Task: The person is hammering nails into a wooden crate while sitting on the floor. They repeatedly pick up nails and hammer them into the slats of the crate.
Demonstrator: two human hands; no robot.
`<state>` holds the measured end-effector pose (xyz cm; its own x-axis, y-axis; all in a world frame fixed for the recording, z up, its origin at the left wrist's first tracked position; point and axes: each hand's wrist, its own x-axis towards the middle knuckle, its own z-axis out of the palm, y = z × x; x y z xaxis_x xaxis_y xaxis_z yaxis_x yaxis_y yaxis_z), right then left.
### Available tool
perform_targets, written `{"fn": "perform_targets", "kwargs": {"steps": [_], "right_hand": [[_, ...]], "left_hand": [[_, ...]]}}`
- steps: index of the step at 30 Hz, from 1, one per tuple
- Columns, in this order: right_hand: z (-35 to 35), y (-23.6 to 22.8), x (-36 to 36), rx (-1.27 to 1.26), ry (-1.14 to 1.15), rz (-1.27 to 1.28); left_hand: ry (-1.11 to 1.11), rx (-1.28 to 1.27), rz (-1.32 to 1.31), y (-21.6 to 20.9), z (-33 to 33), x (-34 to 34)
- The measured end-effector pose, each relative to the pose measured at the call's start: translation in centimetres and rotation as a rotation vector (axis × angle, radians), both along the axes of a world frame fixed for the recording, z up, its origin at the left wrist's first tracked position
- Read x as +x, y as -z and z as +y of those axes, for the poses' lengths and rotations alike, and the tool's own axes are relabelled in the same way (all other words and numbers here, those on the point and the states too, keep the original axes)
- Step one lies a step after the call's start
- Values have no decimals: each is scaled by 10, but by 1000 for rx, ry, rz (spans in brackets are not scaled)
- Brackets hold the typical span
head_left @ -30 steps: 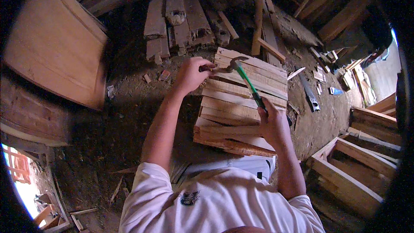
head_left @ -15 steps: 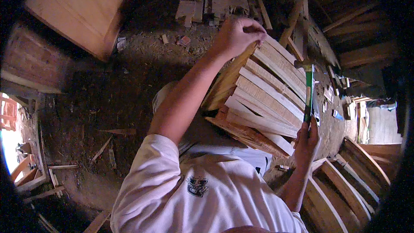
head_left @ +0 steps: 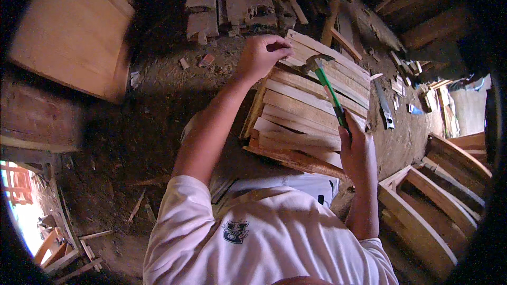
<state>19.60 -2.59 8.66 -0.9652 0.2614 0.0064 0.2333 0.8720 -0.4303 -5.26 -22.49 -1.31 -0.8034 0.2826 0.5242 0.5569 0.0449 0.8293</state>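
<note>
My right hand [head_left: 359, 148] is wrapped round the handle of a claw hammer [head_left: 328, 87] with a green shaft. The hammer's head is over the slats, close to the fingers of my left hand [head_left: 261, 55]. Those left fingers are pinched together at the far left corner of a slatted wooden piece [head_left: 301, 100]; whatever they hold is too small to make out. The slatted piece rests at my lap, with pale boards side by side across a wooden frame. Some boards near me lie unevenly, with gaps between them.
A handsaw [head_left: 384, 106] lies on the dirt floor to the right. Wooden frames [head_left: 417, 221] stand at the lower right. Old planks [head_left: 232, 5] lie ahead, and a large wooden panel [head_left: 71, 31] stands at the upper left. Wood scraps [head_left: 90, 253] lie at the lower left.
The hammer has swung left from the slatted piece's right edge to over the boards near my left hand. My left hand stays pinched at the corner. The whole view has shifted somewhat.
</note>
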Motion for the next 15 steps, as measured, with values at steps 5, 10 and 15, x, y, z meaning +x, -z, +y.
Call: {"fn": "perform_targets", "kwargs": {"steps": [5,10,15], "right_hand": [[9,21,4,-71,-3,85],[6,20,3,-44,20,48],[8,20,3,-58,-3,79]], "left_hand": [[7,31,-82,7,6,-3],[45,34,-118,8,4,-5],[-6,-76,50,2,-1,-4]]}}
